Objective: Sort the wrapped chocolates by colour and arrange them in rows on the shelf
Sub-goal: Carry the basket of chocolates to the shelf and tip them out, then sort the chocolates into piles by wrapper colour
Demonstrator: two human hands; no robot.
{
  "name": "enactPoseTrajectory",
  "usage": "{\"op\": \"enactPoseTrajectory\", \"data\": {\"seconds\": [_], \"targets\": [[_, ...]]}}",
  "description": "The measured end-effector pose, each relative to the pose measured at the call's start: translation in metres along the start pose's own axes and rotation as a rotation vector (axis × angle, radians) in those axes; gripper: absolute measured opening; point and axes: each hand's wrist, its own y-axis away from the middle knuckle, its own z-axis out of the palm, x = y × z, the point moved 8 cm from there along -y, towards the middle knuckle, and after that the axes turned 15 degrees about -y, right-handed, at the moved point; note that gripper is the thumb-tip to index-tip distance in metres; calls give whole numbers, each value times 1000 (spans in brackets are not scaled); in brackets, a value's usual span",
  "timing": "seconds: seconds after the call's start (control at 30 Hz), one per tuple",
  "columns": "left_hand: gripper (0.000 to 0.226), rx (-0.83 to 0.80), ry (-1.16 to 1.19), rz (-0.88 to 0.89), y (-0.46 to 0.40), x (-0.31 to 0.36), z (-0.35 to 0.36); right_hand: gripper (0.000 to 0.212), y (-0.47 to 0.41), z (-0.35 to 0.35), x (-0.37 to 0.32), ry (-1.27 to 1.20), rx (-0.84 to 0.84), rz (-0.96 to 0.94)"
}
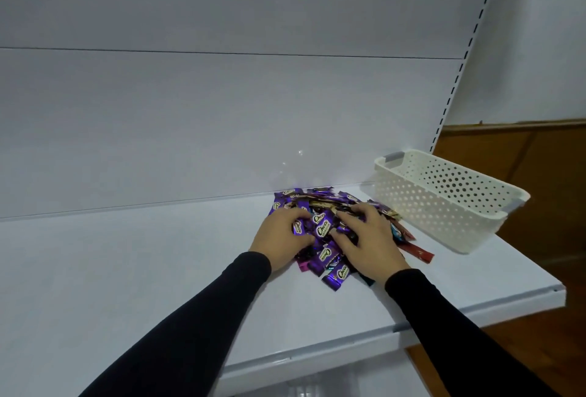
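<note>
You have a single view, from the camera on your head, looking forward and down across the white shelf (158,269) toward its back panel (222,111). It sits close: your sleeves enter from the bottom edge, and the shelf's right front corner shows at right.

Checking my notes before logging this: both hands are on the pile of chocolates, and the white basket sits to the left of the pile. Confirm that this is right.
Not quite. The head view shows the white basket to the right of the pile of chocolates, not the left. The rest holds: the left hand and the right hand are both on the pile.
</note>
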Motion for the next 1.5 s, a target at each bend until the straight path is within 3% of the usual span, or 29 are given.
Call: {"op": "enactPoseTrajectory", "data": {"seconds": [0.13, 0.37, 0.5, 0.87, 1.07, 1.3, 1.5], "targets": [[41, 32, 149, -82, 6, -13, -8, 41, 4, -3, -7, -55, -17, -33], [79, 35, 413, -204, 27, -23, -33, 25, 5, -44, -32, -321, 225, 5], [59, 50, 386, -302, 46, -44, -49, 15, 9, -35, -42, -633, 234, 84], [24, 195, 73, -437, 84, -182, -116, 5, -21, 113, -128, -724, -120, 135], [20, 323, -52, -561, 128, -271, -175, 3, -18, 218, -209, -822, -275, 222], [29, 484, -153, -760, 205, -369, -246, 6, -20, 315, -325, -817, -458, 105], [21, 583, -235, -938, 251, -423, -287, 10, -13, 386, -408, -610, -601, -45]]}}
